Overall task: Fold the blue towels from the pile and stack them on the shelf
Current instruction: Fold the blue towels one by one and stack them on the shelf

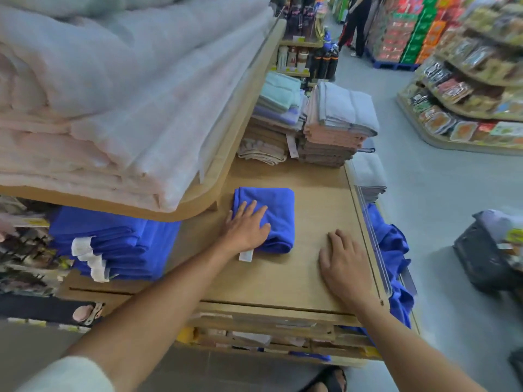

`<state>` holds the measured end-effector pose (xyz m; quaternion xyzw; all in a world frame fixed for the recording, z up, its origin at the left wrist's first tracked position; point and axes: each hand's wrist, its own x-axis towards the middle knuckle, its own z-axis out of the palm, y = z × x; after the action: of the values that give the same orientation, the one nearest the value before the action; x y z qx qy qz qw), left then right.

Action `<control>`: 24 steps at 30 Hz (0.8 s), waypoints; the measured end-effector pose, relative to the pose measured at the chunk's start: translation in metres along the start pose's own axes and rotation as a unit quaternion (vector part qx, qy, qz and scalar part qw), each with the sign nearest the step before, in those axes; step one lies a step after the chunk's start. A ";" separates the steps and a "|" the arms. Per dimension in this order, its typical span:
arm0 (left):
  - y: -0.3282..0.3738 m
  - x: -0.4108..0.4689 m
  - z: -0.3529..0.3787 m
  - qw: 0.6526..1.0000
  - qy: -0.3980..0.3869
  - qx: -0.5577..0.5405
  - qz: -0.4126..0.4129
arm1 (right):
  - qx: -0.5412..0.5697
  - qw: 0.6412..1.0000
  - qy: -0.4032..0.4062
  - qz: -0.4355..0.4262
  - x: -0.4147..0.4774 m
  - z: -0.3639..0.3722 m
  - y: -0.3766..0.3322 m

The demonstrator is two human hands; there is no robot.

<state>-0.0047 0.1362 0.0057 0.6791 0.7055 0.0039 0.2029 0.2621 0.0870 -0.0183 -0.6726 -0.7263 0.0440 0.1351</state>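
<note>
- A folded blue towel [278, 210] is seen lying flat on the wooden shelf [283, 281], near the middle of its surface and just right of the rounded corner of the upper shelf [198, 205].
- The left grip [246, 226] is laid palm down on the near left part of that towel, fingers straight and spread; nothing is clasped.
- A white label [246, 255] is seen at the towel's near left corner, just below the left wrist.
- The right grip [343, 264] is rested flat on the bare shelf, to the right of the towel and apart from it, fingers relaxed and released.
- A stack of folded blue towels [119, 239] is kept at the left, under the upper shelf, with white tags at its near edge.
- A loose pile of blue cloth [393, 247] is draped beyond the shelf's right edge.
- Pale folded bedding [99, 108] is heaped on the upper shelf.
- Stacks of grey, pink and brown towels [334, 128] are set at the shelf's far end.
- A dark basket [486, 256] is seen on the floor at the right.
</note>
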 end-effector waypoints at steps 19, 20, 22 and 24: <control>0.049 0.062 -0.046 0.965 0.230 -0.089 0.093 | 0.023 0.998 -0.053 0.015 0.004 -0.005 0.001; 0.067 0.046 -0.036 0.943 0.274 -0.111 0.155 | 0.057 0.996 -0.073 0.013 0.009 -0.010 0.004; 0.099 0.017 -0.008 0.920 0.281 -0.134 0.239 | 0.209 0.972 -0.099 0.041 0.025 -0.035 0.016; 0.121 -0.003 0.022 0.934 0.208 -0.136 0.258 | 0.355 0.930 -0.035 0.089 0.045 -0.066 0.039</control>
<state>0.1171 0.1372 0.0204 0.7872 0.5254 0.2937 0.1341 0.3141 0.1272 0.0419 -0.6410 -0.6046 0.3337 0.3351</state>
